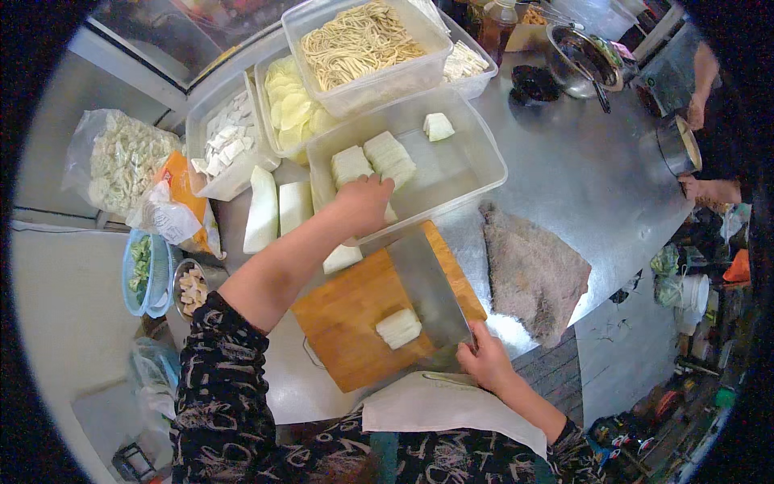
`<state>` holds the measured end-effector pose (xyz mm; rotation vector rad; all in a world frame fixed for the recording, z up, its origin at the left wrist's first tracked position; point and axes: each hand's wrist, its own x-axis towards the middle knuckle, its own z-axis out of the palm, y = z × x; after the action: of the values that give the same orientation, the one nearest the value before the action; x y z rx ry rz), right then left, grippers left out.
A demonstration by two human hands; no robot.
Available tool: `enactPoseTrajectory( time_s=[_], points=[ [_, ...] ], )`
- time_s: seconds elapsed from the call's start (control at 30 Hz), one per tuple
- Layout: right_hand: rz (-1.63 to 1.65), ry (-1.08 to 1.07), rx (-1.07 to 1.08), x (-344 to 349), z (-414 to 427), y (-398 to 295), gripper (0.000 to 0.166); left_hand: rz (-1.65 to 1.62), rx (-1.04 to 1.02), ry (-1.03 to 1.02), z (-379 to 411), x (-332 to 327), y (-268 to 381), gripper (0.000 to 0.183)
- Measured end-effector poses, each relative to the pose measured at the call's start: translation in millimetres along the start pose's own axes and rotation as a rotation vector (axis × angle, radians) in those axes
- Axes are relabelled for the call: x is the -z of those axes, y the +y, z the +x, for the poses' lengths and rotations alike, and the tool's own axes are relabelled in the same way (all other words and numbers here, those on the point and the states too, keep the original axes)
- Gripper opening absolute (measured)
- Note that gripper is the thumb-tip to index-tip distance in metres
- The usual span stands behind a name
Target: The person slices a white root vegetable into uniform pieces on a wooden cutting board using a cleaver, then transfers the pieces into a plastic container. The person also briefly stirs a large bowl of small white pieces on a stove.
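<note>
My left hand (366, 202) reaches into a clear plastic bin (465, 175), fingers pointing down among blocks of sliced pale vegetable, likely winter melon. One white piece (391, 213) shows under the palm; the fingers hide whether it is gripped. Two sliced blocks (390, 158) stand beyond my fingertips, and a smaller piece (438, 126) sits apart at the bin's far side. My right hand (487, 357) grips the handle end of a cleaver (426, 284), its broad blade over the right part of a wooden cutting board (351, 320). A sliced white block (399, 329) lies on the board, left of the blade.
Uncut white pieces (261, 212) lie left of the bin. Behind are tubs of noodle-like strips (363, 45), yellow slices (290, 109) and white chunks (230, 145). A brown cloth (535, 272) lies right of the board. Another person's hands (701, 187) hold a metal pot (671, 148).
</note>
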<state>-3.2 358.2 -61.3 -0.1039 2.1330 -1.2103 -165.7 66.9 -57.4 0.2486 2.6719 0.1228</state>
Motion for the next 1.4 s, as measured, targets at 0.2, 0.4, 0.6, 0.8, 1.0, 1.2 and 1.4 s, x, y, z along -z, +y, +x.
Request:
enactPoseTrajectory(
  time_s=[0.2,0.4,0.6,0.8,1.0,1.2,1.4],
  points=[
    [0.002,-0.005,-0.019,-1.4,2.7,1.7,0.032,0.206,-0.131,0.234,-4.1,-12.4,-9.5,0.051],
    [0.011,0.032,0.003,0.0,3.7,8.4,0.033,-0.446,-0.144,0.630,-69.7,48.8,17.1,0.052],
    [-0.017,0.004,0.032,2.9,3.7,-2.3,0.031,-0.333,0.034,0.307,-158.7,-57.6,91.3,0.073],
    [0.029,-0.014,-0.064,-0.1,4.2,7.6,0.031,-0.368,0.108,0.160,-150.1,-103.6,110.6,0.065],
    [0.035,-0.004,-0.056,-0.2,1.3,5.7,0.032,-0.498,0.087,0.223,-153.2,-111.1,100.7,0.057],
    [0.056,0.007,-0.023,-2.5,3.6,16.0,0.033,-0.827,0.209,0.225,-161.7,-105.6,88.0,0.045],
    [0.071,-0.013,-0.064,0.6,3.8,10.3,0.034,-2.466,0.257,-0.209,-153.8,-48.6,59.0,0.036]
  ],
)
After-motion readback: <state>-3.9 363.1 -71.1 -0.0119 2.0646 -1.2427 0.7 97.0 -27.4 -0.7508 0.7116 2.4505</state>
